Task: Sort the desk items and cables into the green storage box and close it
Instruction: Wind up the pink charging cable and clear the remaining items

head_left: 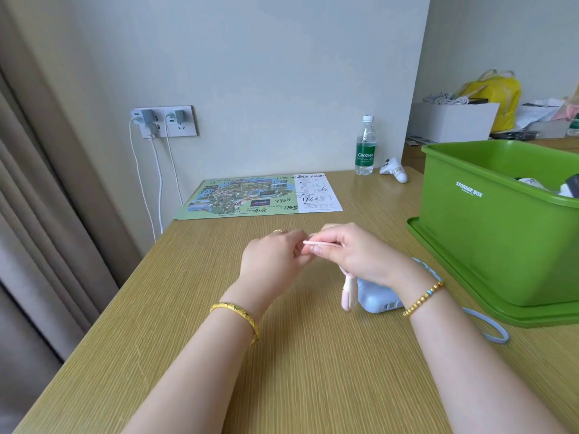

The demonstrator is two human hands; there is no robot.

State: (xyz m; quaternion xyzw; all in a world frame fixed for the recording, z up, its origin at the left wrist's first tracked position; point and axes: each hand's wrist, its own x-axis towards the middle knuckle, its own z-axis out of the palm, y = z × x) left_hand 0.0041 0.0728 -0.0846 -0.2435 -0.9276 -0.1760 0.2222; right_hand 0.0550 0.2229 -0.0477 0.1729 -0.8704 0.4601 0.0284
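Over the middle of the wooden desk (188,308) both my hands hold a pink braided cable (319,242). My left hand (272,255) pinches one end of the stretch between the hands, and my right hand (354,255) grips the other. The cable's pink plug (347,296) hangs below my right hand. A pale blue device (376,296) with a blue strap (492,327) lies on the desk under my right wrist. The open green storage box (488,233) stands at the right on its green lid (445,267), with a few items inside.
A printed map sheet (260,195) lies at the desk's far side. A water bottle (365,148) and a small white figure (394,170) stand near the wall. Chargers with white cords fill the wall socket (164,120). A white box (451,120) and yellow bag (498,95) sit beyond.
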